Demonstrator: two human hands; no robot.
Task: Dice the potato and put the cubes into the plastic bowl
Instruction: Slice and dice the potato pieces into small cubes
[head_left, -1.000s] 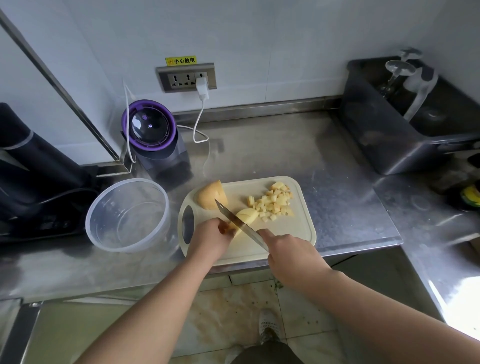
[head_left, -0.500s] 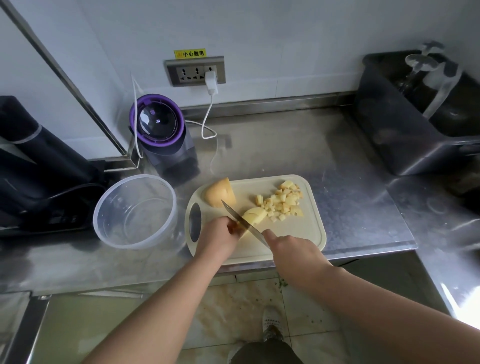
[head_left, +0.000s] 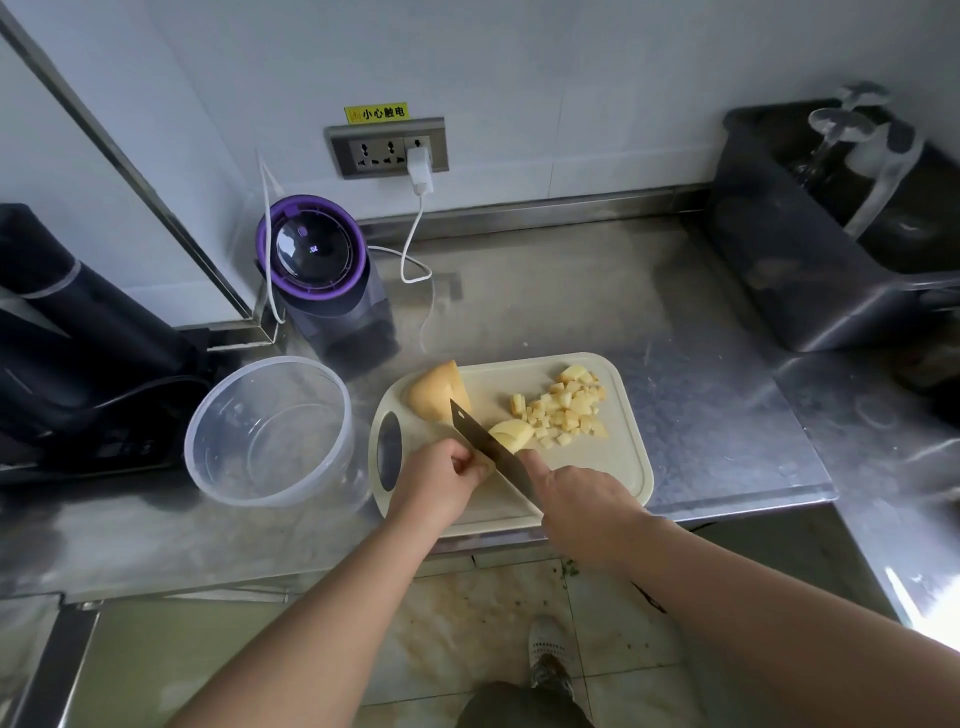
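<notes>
On the near half of the cutting board (head_left: 618, 467), slicing the potato piece (head_left: 511, 434) with the knife (head_left: 480, 441), clamped in the right hand (head_left: 582, 504), forefinger along the spine for control. Curled beside the blade as guide, the left hand (head_left: 441, 480); pinning potato or nothing, can't tell. Heaped far right, clear of the edge, the cubes (head_left: 566, 410). Just left, ready for scraping, the plastic bowl (head_left: 234, 488), none in yet. Handle buried in the fist

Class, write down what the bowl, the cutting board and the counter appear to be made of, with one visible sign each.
The bowl: clear plastic, glossy; the counter shows through its wall. The cutting board: probably matte cream plastic; moulded rim and handle hole. The counter: likely brushed stainless steel; grey sheen, blurred reflections.
</notes>
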